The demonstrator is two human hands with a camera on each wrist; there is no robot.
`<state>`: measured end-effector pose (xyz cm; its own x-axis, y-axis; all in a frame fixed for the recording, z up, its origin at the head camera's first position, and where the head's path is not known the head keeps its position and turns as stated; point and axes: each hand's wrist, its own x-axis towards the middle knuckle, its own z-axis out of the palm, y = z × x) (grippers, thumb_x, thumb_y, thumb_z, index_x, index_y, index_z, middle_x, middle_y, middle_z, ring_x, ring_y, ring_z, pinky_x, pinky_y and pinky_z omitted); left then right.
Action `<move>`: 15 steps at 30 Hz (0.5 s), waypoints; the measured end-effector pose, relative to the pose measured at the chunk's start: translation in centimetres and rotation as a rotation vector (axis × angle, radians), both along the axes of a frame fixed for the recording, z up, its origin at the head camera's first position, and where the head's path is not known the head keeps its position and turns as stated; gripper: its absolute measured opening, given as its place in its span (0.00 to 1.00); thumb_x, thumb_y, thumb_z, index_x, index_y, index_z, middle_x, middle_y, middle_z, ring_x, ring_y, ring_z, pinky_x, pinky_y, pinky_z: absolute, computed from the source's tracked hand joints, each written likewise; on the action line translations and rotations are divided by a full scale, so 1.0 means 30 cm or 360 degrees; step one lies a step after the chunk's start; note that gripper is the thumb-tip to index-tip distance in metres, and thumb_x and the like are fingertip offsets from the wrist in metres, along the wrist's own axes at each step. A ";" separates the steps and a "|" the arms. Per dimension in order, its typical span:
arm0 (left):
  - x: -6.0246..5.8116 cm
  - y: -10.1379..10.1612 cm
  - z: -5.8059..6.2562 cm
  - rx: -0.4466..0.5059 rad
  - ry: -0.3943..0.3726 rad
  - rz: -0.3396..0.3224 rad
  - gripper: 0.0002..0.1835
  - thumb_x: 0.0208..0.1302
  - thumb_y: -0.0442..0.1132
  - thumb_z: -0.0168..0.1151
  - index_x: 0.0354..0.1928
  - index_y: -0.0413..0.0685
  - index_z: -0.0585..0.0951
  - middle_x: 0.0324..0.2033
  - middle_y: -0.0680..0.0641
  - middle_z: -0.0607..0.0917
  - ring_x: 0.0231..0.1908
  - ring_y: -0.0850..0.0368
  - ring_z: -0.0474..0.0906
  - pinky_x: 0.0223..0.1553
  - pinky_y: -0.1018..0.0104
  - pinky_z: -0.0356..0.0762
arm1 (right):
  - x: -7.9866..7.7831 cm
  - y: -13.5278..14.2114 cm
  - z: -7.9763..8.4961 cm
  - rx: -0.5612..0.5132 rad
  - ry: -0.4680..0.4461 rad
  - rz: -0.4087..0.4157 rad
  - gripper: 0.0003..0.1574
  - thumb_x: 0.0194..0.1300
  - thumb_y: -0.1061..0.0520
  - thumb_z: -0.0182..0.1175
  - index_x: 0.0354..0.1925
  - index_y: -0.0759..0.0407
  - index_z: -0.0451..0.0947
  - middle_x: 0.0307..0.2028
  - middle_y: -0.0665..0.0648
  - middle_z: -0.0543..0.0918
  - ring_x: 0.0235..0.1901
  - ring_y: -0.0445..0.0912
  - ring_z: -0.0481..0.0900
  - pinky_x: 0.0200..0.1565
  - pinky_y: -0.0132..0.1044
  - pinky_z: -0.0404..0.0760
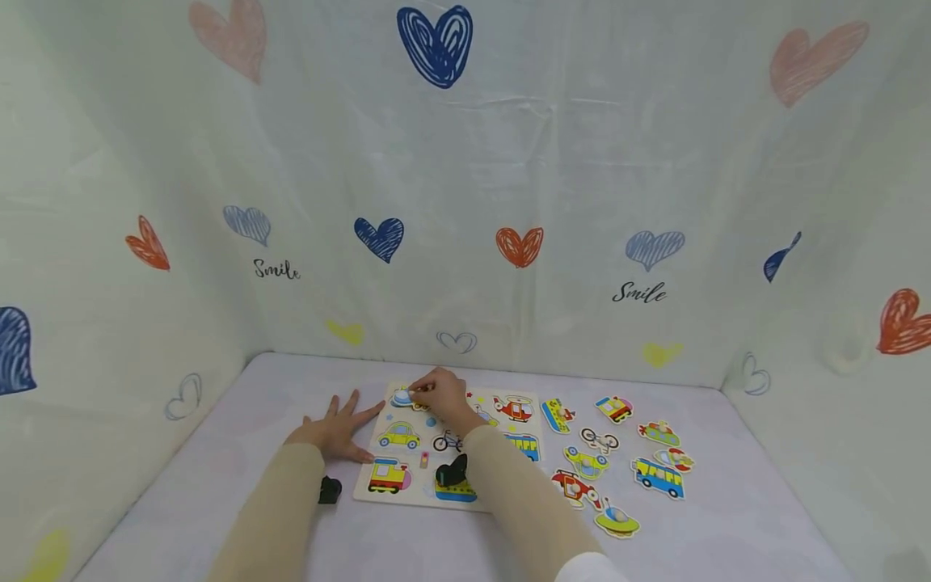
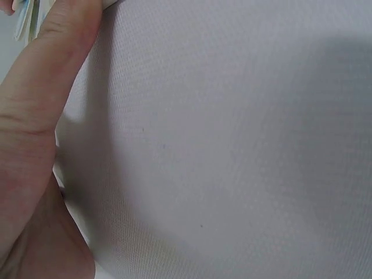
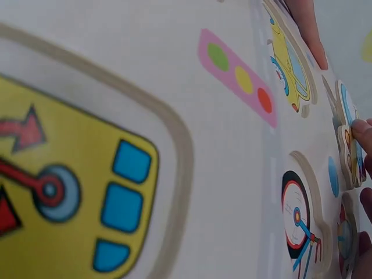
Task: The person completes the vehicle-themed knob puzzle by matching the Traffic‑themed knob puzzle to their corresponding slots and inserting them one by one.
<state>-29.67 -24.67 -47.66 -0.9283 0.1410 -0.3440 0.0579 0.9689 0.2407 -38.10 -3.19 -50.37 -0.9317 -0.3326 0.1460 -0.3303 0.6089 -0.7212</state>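
small piece (image 3: 348, 154) pinched at the far left corner of the board (image 1: 366, 482)

my right hand (image 1: 444, 396) is drawn in, thumb and fingers closing in a pinch on the piece; my left hand (image 1: 336, 428) is spread wide with nothing in its grasp, fingertips reaching the board's left edge.

if i let go while the piece sits tilted or a little turned, i'd expect it to catch on a rim and stay proud. pressing hard on one side could tip it up. the board lies on a smooth cloth-topped table (image 1: 182, 525), so a sideways push might make it slide, especially if my left fingertips lift. my right forearm also crosses the board, and drawing it back carelessly to the right could knock the loose pieces (image 1: 585, 463).

as for the piece: it's thick, with a pale wood edge that curves in and out, and a printed face showing blue, white and orange round spots. it stands above the board's face, beyond the bicycle picture (image 3: 297, 216). my fingers cover too much to tell which vehicle it is, or whether it touches the bottom of its recess.
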 end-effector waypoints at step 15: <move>0.021 0.012 0.020 0.0012 0.0022 -0.0004 0.56 0.45 0.62 0.75 0.75 0.58 0.59 0.73 0.30 0.45 0.69 0.22 0.37 0.53 0.16 0.42 | 0.000 -0.045 -0.030 0.0077 0.0017 -0.0127 0.05 0.61 0.47 0.69 0.36 0.41 0.89 0.30 0.38 0.80 0.39 0.40 0.73 0.54 0.48 0.61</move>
